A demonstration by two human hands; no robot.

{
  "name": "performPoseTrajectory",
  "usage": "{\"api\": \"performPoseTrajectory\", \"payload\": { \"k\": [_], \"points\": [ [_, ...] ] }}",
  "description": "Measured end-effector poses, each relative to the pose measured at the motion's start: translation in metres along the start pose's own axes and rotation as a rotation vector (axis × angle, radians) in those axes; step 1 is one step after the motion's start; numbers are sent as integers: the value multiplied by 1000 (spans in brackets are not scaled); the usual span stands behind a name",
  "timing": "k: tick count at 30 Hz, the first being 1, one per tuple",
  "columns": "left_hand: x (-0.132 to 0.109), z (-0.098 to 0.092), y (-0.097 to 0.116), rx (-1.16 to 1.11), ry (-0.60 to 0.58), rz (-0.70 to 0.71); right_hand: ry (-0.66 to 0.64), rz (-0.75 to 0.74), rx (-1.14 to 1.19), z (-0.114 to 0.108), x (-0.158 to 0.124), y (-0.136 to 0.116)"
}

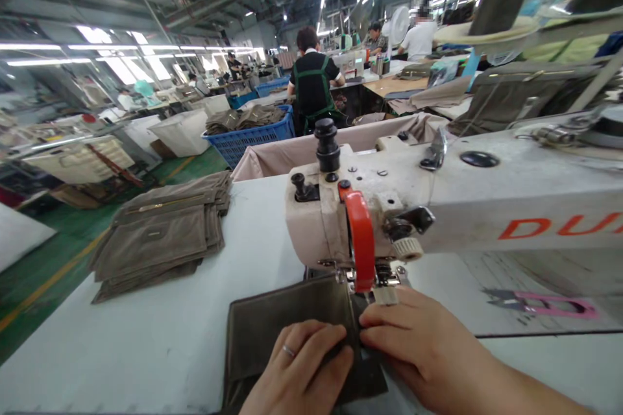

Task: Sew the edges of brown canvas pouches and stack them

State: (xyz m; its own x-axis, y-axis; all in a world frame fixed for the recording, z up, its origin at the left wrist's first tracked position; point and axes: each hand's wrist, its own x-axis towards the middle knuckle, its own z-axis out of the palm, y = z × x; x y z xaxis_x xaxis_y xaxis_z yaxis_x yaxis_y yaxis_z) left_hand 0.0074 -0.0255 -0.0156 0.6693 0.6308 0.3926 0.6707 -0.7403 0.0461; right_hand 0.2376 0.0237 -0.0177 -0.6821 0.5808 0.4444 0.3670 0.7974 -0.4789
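A brown fabric piece (282,327) lies on the white table under the head of a sewing machine (438,201) with an orange guard (361,248). My left hand (304,369), a ring on one finger, rests flat on the fabric with fingers stretched out. My right hand (413,340) lies just right of it, fingers pressed together at the fabric's edge below the presser foot (384,282).
A stack of brown fabric pieces (163,233) sits on the table (146,343) at the left. Pink-handled snips (540,303) lie at the right under the machine arm. Behind stand a blue crate (253,136) of fabric, white bins and several people at other tables.
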Motion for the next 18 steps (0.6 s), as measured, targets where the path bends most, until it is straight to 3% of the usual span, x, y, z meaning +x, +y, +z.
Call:
{"api": "performPoseTrajectory", "payload": {
  "k": [8, 14, 18],
  "points": [
    [-3, -2, 1, -32, -16, 64, -185, 15, -79, -1, 0, -4],
    [-3, 6, 2, -32, 2, 149, -71, -5, -37, 1, -3, -7],
    [1, 11, 0, -49, 64, 143, -63, -52, -95, 6, -5, -3]
  ]
}}
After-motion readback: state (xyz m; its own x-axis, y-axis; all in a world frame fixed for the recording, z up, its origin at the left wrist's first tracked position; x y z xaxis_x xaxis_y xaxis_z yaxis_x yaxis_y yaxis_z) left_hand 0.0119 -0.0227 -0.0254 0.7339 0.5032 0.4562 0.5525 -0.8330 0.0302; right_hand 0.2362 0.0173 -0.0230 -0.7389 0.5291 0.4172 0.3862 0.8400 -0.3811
